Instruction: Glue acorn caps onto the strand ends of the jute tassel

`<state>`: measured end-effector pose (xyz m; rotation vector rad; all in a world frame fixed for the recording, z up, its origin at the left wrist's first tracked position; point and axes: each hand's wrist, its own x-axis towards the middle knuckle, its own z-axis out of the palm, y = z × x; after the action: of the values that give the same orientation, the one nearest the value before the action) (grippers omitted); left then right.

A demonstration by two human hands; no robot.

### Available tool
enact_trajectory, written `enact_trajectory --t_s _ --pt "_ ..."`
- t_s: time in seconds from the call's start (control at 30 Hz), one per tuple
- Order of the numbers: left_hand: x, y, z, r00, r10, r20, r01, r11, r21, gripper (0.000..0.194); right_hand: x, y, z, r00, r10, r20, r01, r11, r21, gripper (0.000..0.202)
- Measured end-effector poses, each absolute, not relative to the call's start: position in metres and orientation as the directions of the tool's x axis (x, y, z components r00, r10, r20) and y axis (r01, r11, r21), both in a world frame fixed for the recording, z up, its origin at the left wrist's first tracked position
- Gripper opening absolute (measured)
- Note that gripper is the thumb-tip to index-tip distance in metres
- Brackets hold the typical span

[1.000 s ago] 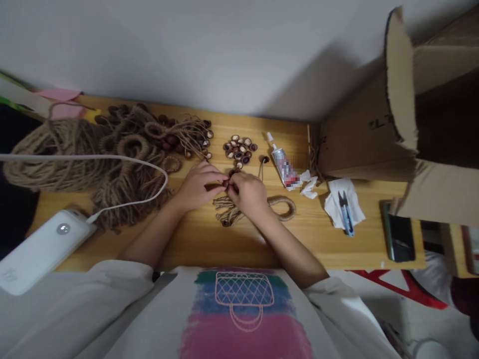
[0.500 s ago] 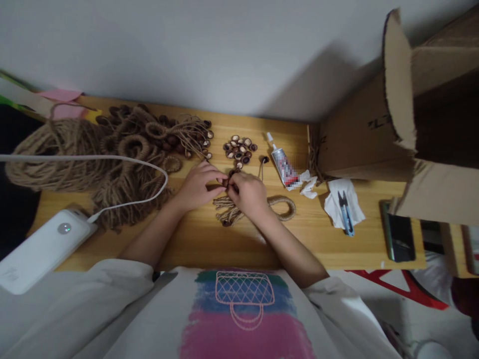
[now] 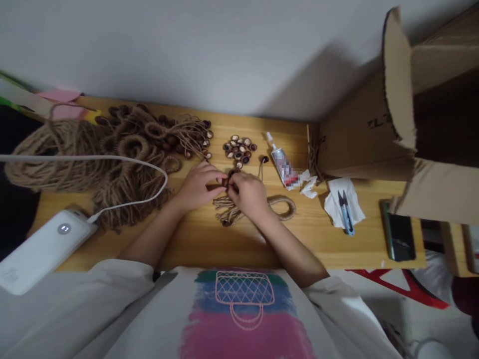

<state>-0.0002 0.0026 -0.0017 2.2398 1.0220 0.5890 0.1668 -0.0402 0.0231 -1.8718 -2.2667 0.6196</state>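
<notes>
Shell [image 3: 225, 182] located between both hands' fingertips, above the bench [image 3: 209, 244]. Right hand [image 3: 247, 193]: fingers curled, pinching the shell. Left hand [image 3: 198, 187]: fingertips at its side (whether gripping, cannot tell; partly hidden). Cord [image 3: 286, 217] lies partly beneath the right hand. Loose shells [image 3: 239, 148] and tube [image 3: 283, 165] lie beyond; snips [image 3: 346, 214] rest on tissue [image 3: 335, 197].

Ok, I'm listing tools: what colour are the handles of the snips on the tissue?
The handles are light blue, clearest in the head view.
</notes>
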Motion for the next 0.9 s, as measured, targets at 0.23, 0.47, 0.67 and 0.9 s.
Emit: enact_trajectory --t_s 0.23,0.47,0.67,0.9 --pt "0.0002 0.0021 -0.0009 0.604 0.781 0.158 0.505 -0.528 0.683 0.017 0.1664 -0.0407 0.023 -0.217 0.964 -0.155 0.91 0.142 -0.39 0.014" --pt "-0.0004 0.0026 -0.0016 0.611 0.773 0.171 0.498 -0.543 0.676 0.018 0.1661 -0.0399 0.0243 -0.217 0.961 -0.17 0.91 0.136 -0.391 0.015" --pt "-0.0006 0.0027 -0.0018 0.619 0.765 0.176 0.498 -0.556 0.666 0.018 0.1658 -0.0404 0.0243 -0.217 0.963 -0.162 0.911 0.14 -0.387 0.015" --pt "-0.0008 0.0029 -0.004 0.625 0.754 0.203 0.48 -0.576 0.662 0.021 0.1659 -0.0407 0.0239 -0.22 0.962 -0.161 0.913 0.145 -0.381 0.015"
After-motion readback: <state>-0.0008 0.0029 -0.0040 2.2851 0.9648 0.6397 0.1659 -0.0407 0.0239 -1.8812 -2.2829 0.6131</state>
